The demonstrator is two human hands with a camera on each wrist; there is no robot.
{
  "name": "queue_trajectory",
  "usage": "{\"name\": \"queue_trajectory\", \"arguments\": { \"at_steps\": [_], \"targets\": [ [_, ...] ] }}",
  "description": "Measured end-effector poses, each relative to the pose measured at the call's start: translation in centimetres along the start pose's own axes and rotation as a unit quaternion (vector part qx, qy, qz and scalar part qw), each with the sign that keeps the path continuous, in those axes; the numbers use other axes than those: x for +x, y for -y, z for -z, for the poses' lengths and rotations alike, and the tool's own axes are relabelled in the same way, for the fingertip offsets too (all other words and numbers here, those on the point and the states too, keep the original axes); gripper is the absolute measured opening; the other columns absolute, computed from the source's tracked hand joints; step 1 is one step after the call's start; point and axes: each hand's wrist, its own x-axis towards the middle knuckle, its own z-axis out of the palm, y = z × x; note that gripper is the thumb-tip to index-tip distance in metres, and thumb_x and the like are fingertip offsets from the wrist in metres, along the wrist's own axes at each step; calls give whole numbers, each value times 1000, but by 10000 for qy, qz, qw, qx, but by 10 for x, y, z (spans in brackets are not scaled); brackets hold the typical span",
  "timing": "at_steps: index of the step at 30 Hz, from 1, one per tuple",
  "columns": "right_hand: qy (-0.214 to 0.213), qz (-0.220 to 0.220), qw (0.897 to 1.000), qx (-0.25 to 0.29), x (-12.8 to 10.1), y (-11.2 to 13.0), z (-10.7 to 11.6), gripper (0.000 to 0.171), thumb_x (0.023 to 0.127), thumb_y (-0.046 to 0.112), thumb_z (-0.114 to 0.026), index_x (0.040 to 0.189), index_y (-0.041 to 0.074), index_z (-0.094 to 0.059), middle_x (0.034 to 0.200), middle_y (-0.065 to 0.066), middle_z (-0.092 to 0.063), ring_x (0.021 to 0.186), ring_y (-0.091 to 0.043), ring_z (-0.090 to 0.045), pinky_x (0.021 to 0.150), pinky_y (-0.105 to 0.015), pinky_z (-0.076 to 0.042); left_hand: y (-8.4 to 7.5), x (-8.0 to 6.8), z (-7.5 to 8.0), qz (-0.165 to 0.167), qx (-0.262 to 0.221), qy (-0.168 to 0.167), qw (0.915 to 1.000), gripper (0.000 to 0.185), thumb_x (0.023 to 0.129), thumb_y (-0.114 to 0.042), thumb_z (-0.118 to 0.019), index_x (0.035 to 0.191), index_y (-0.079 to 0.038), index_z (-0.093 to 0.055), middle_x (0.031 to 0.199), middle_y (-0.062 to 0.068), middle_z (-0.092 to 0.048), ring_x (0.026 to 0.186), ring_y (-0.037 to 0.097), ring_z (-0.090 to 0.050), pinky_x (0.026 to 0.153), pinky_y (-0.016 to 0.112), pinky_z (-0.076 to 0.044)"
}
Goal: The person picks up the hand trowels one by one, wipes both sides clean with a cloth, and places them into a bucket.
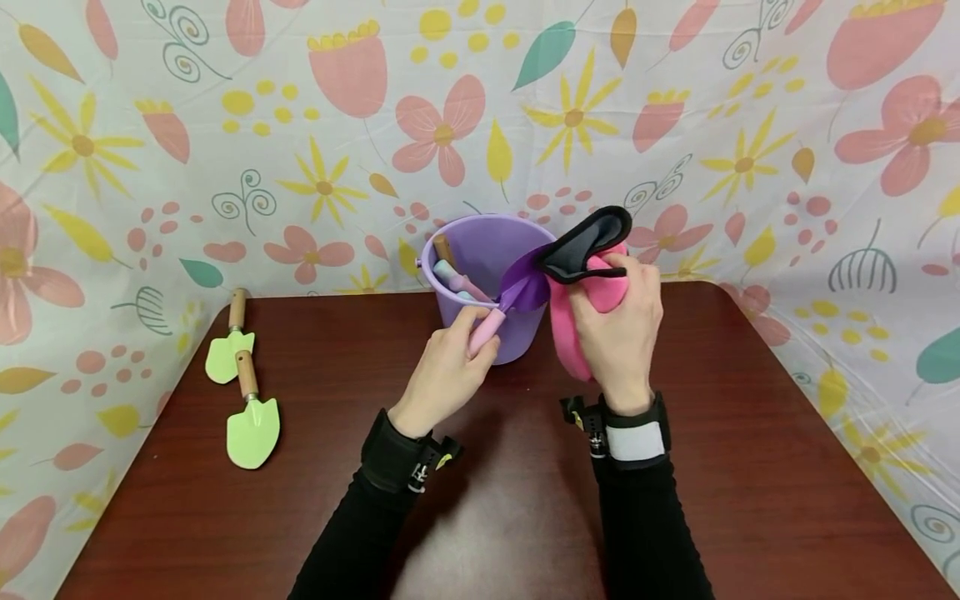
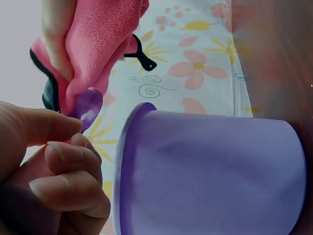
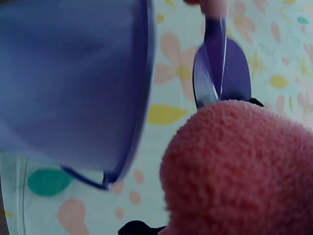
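My left hand [image 1: 448, 367] grips the pink handle of a purple toy trowel [image 1: 525, 283], whose blade points up and right over the front rim of a purple bucket [image 1: 519, 335]. In my right hand [image 1: 621, 333] is a pink plush mitt [image 1: 566, 329] with a black cuff [image 1: 581, 242]. The mitt meets the far end of the trowel's blade [image 3: 234, 66], covering its tip in the right wrist view. Curled fingers [image 2: 73, 191] wrap the handle in the left wrist view, beside the bucket wall [image 2: 210, 171].
Inside the bucket lean several tool handles, among them a wooden one [image 1: 442, 247] and a blue-and-pink one [image 1: 453, 279]. Two green trowels with wooden handles, a nearer one [image 1: 253, 433] and a farther one [image 1: 225, 357], lie at the table's left. A flowered cloth [image 1: 420, 183] hangs behind the table.
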Motion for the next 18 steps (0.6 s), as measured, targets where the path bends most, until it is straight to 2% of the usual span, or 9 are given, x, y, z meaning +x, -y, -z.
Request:
{"name": "queue_trajectory", "arguments": {
  "at_steps": [6,12,18],
  "targets": [
    [638,700,9951,269,-9,9,-15,38,77,17,-79,108,1,-66,98,-17,-54,90,-30,-54,76,-42,-44,0,0,5,193,-296,-231,9991,27,95,-19,-61,122,-14,-56,69,2,-52,60,15,-52,53,30,-44],
    [1284,716,9890,181,-16,15,-20,40,76,17,-80,110,2,-65,95,-14,-51,84,-27,-53,70,-42,-45,1,0,6,321,-469,-313,9979,27,96,-20,-60,121,-14,-54,68,2,-51,59,15,-52,53,31,-44],
    [1462,754,9864,-12,-17,17,-22,38,76,18,-80,110,6,-66,100,-14,-55,92,-28,-54,78,-47,-47,1,0,4,54,-289,-346,9990,25,94,-14,-59,118,-12,-53,66,1,-50,59,14,-51,53,29,-43]
  ]
}}
